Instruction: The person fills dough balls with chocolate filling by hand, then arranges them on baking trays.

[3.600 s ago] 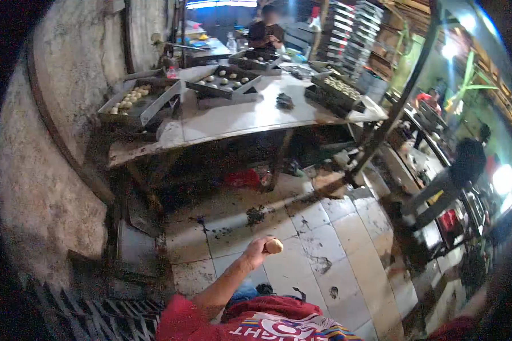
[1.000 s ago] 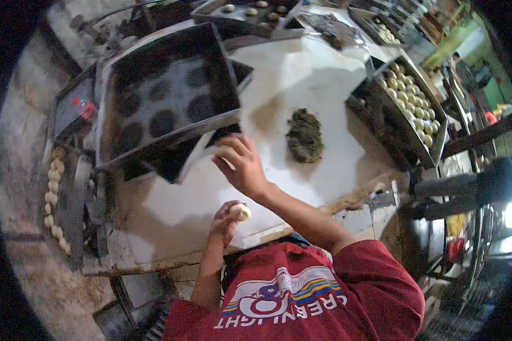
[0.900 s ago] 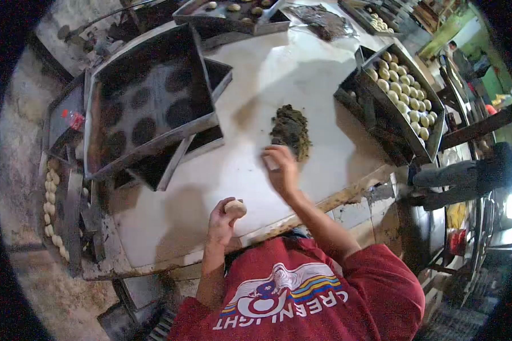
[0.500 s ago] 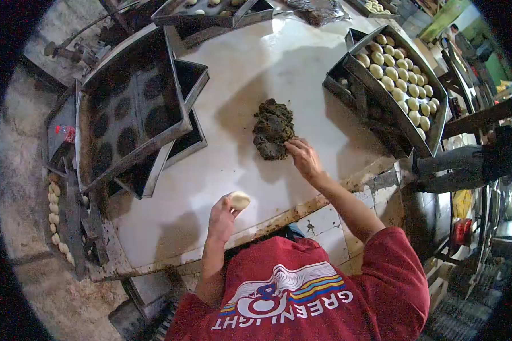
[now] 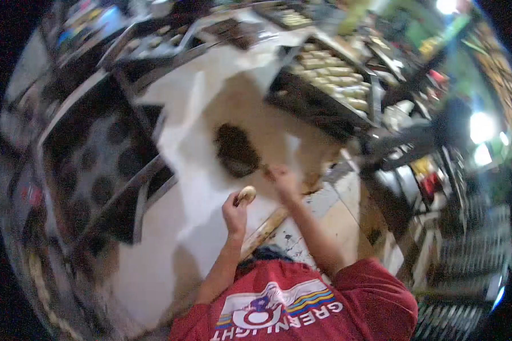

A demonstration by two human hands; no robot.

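Observation:
My left hand [image 5: 234, 216] is closed round a small pale piece of dough [image 5: 247, 194], held over the near part of the white tabletop [image 5: 205, 199]. A lump of dark, crumbly paste [image 5: 233, 150] lies on the table just beyond it. My right hand [image 5: 283, 181] is beside the lump's near right edge, smeared by motion. Its fingers are pinched together, and a small dark bit that looks like the same paste shows at their tips.
On the left, dark metal trays [image 5: 99, 153] are stacked askew. A tray of pale dough balls [image 5: 335, 77] sits at the back right on another tray. Farther back stand another tray with dough pieces [image 5: 156, 42] and a dark plastic sheet [image 5: 230, 31].
The view has turned and blurred. My right hand has come off the paste lump, back towards me with a dark bit at its fingertips. My left hand still holds the dough, now nearer my right.

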